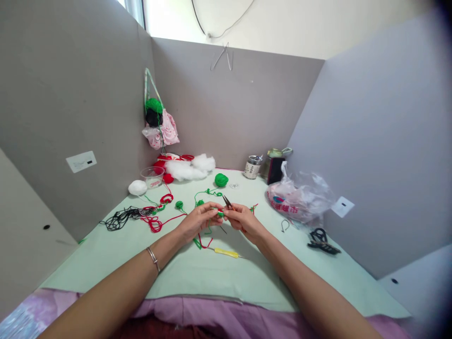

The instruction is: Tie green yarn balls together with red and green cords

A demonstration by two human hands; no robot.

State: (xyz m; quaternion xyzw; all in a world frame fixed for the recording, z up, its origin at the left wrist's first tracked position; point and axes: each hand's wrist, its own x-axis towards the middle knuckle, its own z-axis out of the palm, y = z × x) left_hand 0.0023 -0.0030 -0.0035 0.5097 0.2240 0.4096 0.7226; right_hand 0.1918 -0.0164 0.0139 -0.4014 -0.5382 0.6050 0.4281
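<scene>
My left hand [202,219] is closed on a small piece of green and red yarn work [221,213], which shows between the fingertips. My right hand [243,221] meets it there, its fingers closed around a pair of small scissors [228,202] with the blades pointing up and away. Part of the scissors is hidden by the fingers. Below the hands, a yellow-handled crochet hook [226,253] lies on the table beside loose red yarn [205,244]. Just beyond the hands are a green yarn ball [221,180] and a small green crocheted ball [179,205].
A tangle of black yarn [129,217], a white yarn ball [137,188] and a clear plastic tub [153,177] stand left. White stuffing [190,168] sits at the back. On the right are a tin [252,168], a plastic bag [300,197] and a black hair clip [323,242]. Grey partitions [233,103] enclose the table.
</scene>
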